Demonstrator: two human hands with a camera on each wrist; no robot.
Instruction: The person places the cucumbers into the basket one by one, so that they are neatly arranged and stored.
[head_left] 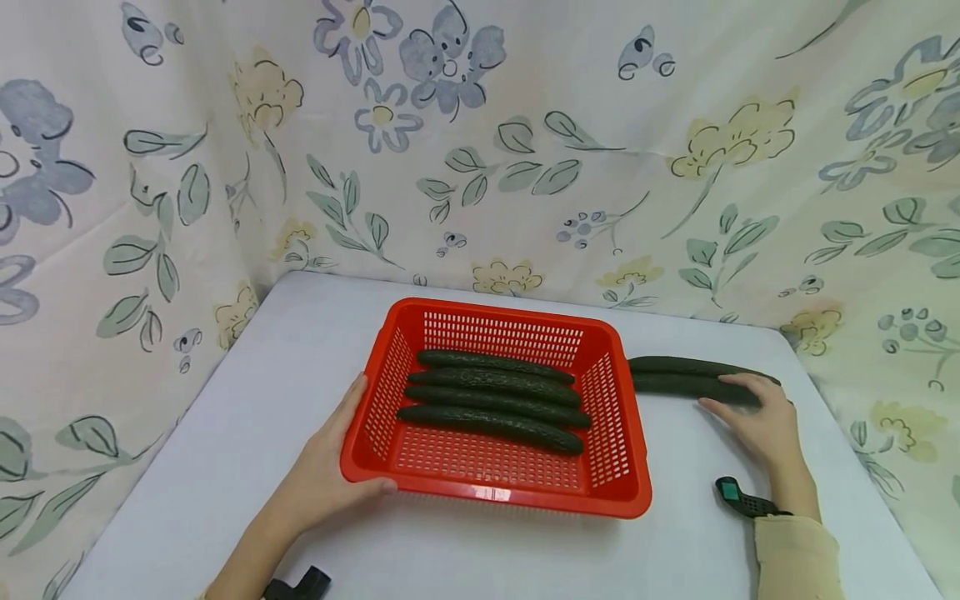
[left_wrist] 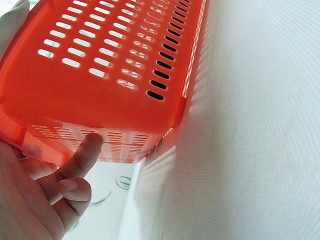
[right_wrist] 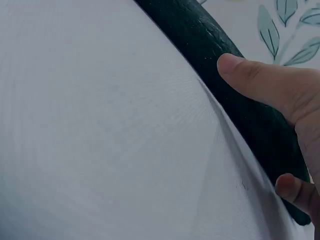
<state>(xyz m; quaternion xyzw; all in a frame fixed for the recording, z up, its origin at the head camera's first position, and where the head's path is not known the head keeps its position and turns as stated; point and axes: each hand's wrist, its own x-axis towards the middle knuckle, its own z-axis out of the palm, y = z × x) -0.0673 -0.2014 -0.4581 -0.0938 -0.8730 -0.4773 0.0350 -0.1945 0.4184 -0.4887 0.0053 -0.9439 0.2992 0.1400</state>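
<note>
A red plastic basket (head_left: pixel 492 493) with slotted walls stands on the table, with several dark green cucumbers (head_left: pixel 491 423) lying side by side in it. At its left front corner my left hand (head_left: pixel 318 479) grips it, thumb along the front rim and fingers at the left side. In the left wrist view, bent fingers (left_wrist: pixel 80 160) lie against the basket wall (left_wrist: pixel 85 107). Right of the basket lie a rear cucumber (head_left: pixel 690 366) and a front cucumber (head_left: pixel 667 384). My right hand (head_left: pixel 767 421) holds the front one near its right end, thumb and fingers around it.
A white cloth covers the table (head_left: pixel 480 558). Behind and beside it hangs a flower-patterned curtain (head_left: pixel 525 225). The two outside cucumbers reach close to the basket's right wall. Dark straps with small devices sit on both wrists.
</note>
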